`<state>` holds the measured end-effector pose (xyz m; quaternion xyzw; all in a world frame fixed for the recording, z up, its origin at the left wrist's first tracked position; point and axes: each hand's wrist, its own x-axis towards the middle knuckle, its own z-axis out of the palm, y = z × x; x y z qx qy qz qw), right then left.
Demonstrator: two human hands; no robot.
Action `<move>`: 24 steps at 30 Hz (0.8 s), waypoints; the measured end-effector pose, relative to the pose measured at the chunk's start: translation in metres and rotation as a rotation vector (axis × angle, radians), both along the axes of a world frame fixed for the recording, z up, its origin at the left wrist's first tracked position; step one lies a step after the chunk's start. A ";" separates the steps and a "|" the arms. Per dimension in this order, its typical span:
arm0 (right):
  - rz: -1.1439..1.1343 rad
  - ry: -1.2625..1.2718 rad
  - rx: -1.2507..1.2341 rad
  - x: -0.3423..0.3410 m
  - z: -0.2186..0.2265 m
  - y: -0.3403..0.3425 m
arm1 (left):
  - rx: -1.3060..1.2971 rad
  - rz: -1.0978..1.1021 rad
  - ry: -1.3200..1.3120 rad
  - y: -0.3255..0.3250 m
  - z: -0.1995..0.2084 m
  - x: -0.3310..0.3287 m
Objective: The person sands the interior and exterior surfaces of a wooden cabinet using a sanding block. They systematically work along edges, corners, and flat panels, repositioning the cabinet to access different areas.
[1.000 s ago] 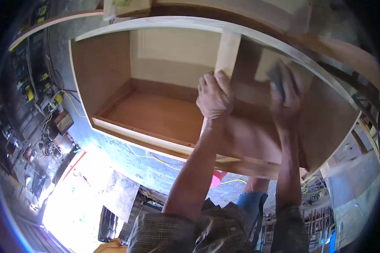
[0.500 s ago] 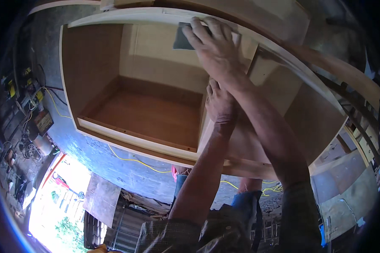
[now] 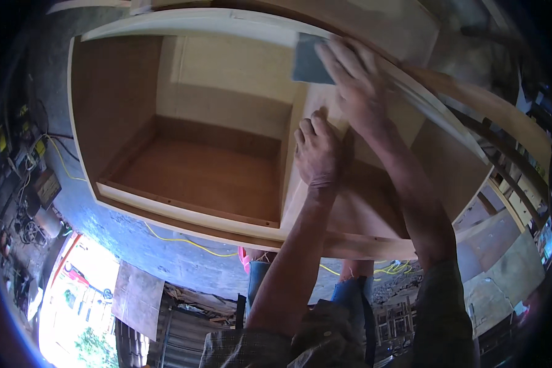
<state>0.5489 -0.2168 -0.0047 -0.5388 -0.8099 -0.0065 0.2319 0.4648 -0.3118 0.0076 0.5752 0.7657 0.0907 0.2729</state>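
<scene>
A wooden cabinet carcass point(image 3: 184, 208) lies before me, split into two compartments by an upright divider point(image 3: 292, 202). My right hand point(image 3: 359, 86) presses a dark grey-green sheet of sandpaper point(image 3: 311, 60) against the far frame rail, near the divider's far end. Its fingers lie together over the sheet's right part, slightly blurred; the left part sticks out past them. Lower down, my left hand point(image 3: 318, 150) rests on the divider with its fingers curled over the wood. The undersides of both hands are hidden.
Tools and wires point(image 3: 37, 153) clutter the left side. A yellow cord point(image 3: 190, 242) runs over the floor behind the cabinet's near edge. Curved wooden pieces point(image 3: 503, 156) stand at the right. Flat panels point(image 3: 503, 282) lie at the lower right, and a bright doorway point(image 3: 73, 306) opens at the lower left.
My right hand has slid the sandpaper to the right along the far rail. My left hand stays on the divider. The whole view has shifted slightly.
</scene>
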 end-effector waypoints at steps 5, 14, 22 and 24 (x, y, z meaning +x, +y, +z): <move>-0.054 -0.111 0.055 -0.032 -0.007 0.026 | -0.232 -0.019 -0.001 0.005 0.007 -0.001; -0.111 -0.132 -0.057 -0.036 0.008 0.019 | -0.192 0.006 -0.027 0.003 0.006 0.000; 0.060 -0.130 -0.084 -0.010 0.000 0.003 | -0.106 0.009 0.017 0.003 0.004 0.002; 0.136 -0.147 -0.191 -0.003 0.008 0.008 | -0.110 0.021 0.015 0.004 0.005 0.002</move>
